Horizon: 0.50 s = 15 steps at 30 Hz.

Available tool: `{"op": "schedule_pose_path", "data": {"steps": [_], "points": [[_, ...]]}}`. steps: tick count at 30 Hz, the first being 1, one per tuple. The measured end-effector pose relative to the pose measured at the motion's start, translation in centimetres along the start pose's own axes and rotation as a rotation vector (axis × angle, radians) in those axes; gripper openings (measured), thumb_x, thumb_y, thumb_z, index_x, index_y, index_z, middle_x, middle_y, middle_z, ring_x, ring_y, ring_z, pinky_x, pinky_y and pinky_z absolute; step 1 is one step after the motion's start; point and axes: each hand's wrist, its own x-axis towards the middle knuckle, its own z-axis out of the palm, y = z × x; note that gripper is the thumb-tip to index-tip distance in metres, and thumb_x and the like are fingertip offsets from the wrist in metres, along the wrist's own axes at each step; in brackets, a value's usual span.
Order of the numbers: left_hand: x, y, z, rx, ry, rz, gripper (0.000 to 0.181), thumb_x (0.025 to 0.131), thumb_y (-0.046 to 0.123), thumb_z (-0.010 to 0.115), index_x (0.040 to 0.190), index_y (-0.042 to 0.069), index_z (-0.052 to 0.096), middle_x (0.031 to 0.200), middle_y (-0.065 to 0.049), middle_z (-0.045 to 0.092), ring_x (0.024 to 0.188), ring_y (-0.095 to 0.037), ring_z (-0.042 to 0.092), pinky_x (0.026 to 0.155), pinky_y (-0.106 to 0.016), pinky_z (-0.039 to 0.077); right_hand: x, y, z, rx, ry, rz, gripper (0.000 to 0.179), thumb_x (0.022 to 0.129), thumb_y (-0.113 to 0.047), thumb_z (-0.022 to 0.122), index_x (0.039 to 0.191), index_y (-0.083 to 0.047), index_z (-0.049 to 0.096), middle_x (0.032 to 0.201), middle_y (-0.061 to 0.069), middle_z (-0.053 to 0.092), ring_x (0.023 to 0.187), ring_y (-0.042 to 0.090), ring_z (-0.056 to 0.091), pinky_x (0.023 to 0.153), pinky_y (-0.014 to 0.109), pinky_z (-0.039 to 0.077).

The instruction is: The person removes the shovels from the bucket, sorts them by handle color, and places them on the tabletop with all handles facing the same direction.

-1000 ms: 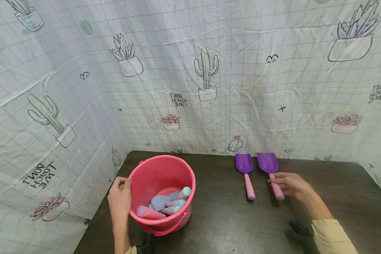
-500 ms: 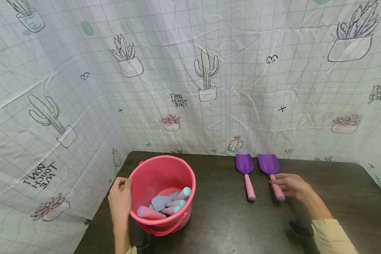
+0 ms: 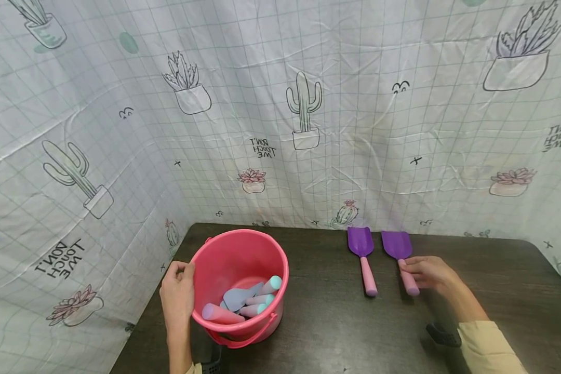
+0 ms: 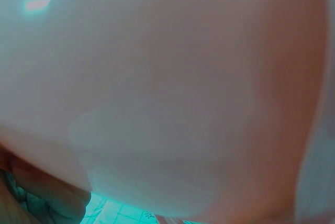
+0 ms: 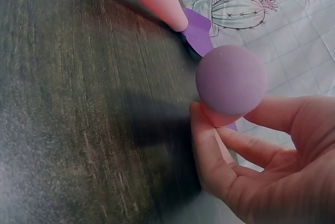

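Note:
A pink bucket [image 3: 236,254] stands at the left of the table, tilted toward me in the head view. My left hand [image 3: 177,291] grips its rim at the left side; in the left wrist view a blurred pale surface fills most of the picture, with fingers [image 4: 49,195] at the lower left. On the right, my right hand [image 3: 427,272] pinches the pink handle of a purple toy shovel [image 3: 396,244], between thumb and fingers. Its rounded purple handle end [image 5: 230,80] faces the right wrist camera. A second purple shovel [image 3: 360,241] lies just left of it.
Inside the bucket lie several toy tools, among them a blue-grey blade [image 3: 236,299] and a pink handle [image 3: 222,314]. The bucket's own handle [image 3: 248,343] hangs at its front. A patterned curtain [image 3: 364,130] borders the dark table [image 3: 327,322] at the back and left.
The shovel in my right hand has shifted slightly toward me and to the right, its blade coming a little away from the curtain. The left hand and bucket stay in place.

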Motion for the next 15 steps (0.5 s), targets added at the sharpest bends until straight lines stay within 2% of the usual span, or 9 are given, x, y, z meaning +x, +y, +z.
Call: {"op": "schedule_pose_path", "data": {"steps": [6,11,15], "points": [[-0.07,0.02,0.16,0.005,0.001,-0.006,0.030,0.106,0.025,0.050,0.110,-0.001,0.064,0.077,-0.016,0.063,0.065,-0.022,0.055,0.055,-0.031,0.045,0.07,-0.11,0.15,-0.056,0.029,-0.009,0.037,0.101,-0.011,0.063,0.120,0.020,0.061,0.091,-0.006,0.070,0.083,0.005,0.064,0.076,0.033,0.058],[-0.17,0.16,0.12,0.004,0.004,-0.003,0.030,0.106,0.025,0.050,0.109,-0.001,0.064,0.074,-0.014,0.061,0.063,-0.021,0.053,0.054,-0.032,0.044,-0.08,-0.25,0.46,-0.182,0.094,-0.032,0.049,0.099,-0.013,0.066,0.127,0.025,0.053,0.101,0.006,0.071,0.089,0.011,0.065,0.078,0.039,0.059],[-0.15,0.21,0.13,0.002,0.000,-0.010,0.030,0.105,0.025,0.050,0.109,-0.001,0.064,0.073,-0.013,0.061,0.063,-0.021,0.054,0.054,-0.032,0.045,-0.23,-0.38,0.82,-0.242,0.135,-0.045,0.049,0.098,-0.010,0.065,0.127,0.027,0.051,0.103,0.014,0.069,0.089,0.015,0.065,0.077,0.039,0.059]]}}
